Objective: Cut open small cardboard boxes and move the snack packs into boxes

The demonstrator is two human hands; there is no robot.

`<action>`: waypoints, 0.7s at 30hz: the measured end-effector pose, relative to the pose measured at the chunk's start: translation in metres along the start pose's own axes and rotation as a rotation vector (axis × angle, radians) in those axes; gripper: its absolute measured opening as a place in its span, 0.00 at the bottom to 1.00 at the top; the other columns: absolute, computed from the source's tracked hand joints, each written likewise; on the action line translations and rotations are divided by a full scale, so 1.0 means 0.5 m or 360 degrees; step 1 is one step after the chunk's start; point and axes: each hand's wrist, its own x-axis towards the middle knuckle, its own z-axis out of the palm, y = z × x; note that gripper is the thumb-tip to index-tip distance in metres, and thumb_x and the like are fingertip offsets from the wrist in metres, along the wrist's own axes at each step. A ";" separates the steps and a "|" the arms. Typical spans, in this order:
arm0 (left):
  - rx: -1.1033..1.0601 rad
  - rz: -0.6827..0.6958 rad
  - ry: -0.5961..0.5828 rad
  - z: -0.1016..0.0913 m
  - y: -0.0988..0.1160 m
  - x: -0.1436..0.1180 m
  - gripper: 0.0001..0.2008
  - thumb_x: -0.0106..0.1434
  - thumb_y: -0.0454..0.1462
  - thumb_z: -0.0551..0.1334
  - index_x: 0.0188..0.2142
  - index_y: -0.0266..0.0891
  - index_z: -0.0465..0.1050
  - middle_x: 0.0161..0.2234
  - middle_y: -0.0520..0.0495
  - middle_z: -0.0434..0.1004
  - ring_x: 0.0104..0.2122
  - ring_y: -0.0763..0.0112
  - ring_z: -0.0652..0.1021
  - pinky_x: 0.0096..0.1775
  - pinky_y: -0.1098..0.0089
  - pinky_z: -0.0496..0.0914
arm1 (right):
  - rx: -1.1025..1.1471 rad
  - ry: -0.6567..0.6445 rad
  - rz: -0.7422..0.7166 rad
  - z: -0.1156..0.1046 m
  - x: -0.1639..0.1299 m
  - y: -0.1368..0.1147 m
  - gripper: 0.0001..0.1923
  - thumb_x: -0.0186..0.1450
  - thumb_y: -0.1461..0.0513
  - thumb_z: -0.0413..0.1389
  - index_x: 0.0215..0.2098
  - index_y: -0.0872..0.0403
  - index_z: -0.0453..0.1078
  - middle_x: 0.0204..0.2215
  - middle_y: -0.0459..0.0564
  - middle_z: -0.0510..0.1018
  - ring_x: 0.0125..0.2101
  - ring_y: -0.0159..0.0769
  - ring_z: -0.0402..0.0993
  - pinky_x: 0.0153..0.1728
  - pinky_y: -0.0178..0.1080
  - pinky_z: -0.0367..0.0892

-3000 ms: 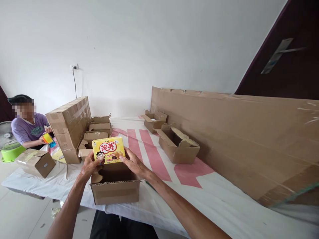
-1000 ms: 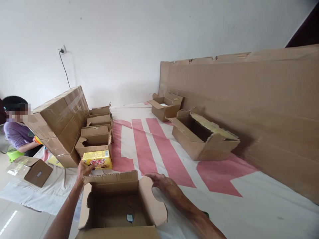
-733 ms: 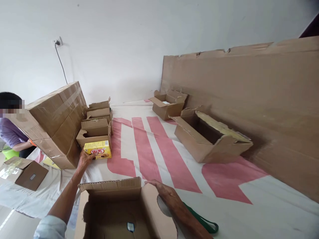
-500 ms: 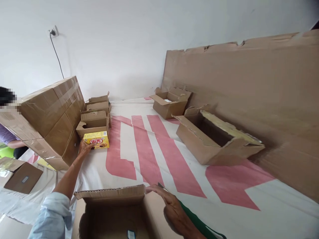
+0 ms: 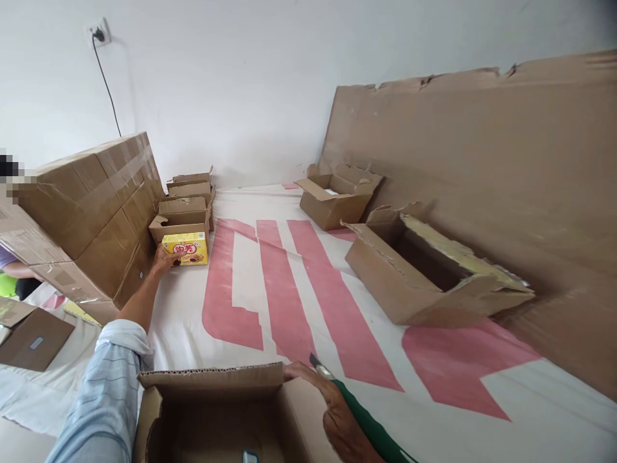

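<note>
Bare red-striped white worktop (image 5: 289,283) is lying open mid-table; stacked taped brown cartons (image 5: 91,212) are crowding the left, open torn cardboard boxes (image 5: 419,276) blocking the right.

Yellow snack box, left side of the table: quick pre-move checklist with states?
1. Left hand touching the yellow snack box: ok, fingers on its near left corner.
2. Firm grip on the box: cannot tell, fingers look flat against it.
3. Box resting on the table cover, in front of the small open cartons: ok.
4. Right hand steadying the near open carton: ok, on its right flap.
5. Near carton cleared out: not ok, a small dark item lies inside.
</note>
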 end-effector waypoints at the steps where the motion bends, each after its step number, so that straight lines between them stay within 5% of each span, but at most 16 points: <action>1: -0.0003 -0.0001 -0.0011 -0.004 0.002 -0.003 0.44 0.37 0.49 0.84 0.52 0.33 0.78 0.42 0.38 0.88 0.44 0.54 0.84 0.42 0.62 0.79 | 0.0007 0.0002 -0.0025 0.000 0.000 0.001 0.37 0.67 0.29 0.47 0.42 0.45 0.84 0.42 0.60 0.86 0.45 0.58 0.82 0.49 0.54 0.78; 8: 0.0097 -0.0083 0.0051 -0.051 0.010 -0.047 0.31 0.40 0.46 0.84 0.40 0.33 0.81 0.33 0.37 0.86 0.41 0.48 0.83 0.41 0.58 0.77 | 0.0008 -0.0032 0.0000 0.005 0.005 0.004 0.37 0.67 0.30 0.49 0.42 0.47 0.83 0.41 0.61 0.86 0.45 0.58 0.82 0.51 0.55 0.75; 21: 0.0157 0.0030 0.0152 -0.090 0.073 -0.094 0.37 0.36 0.46 0.85 0.43 0.32 0.78 0.39 0.33 0.86 0.48 0.44 0.82 0.44 0.59 0.75 | -0.0130 0.0005 -0.0157 0.034 0.015 0.028 0.23 0.75 0.46 0.49 0.31 0.48 0.75 0.30 0.50 0.79 0.32 0.43 0.75 0.37 0.43 0.70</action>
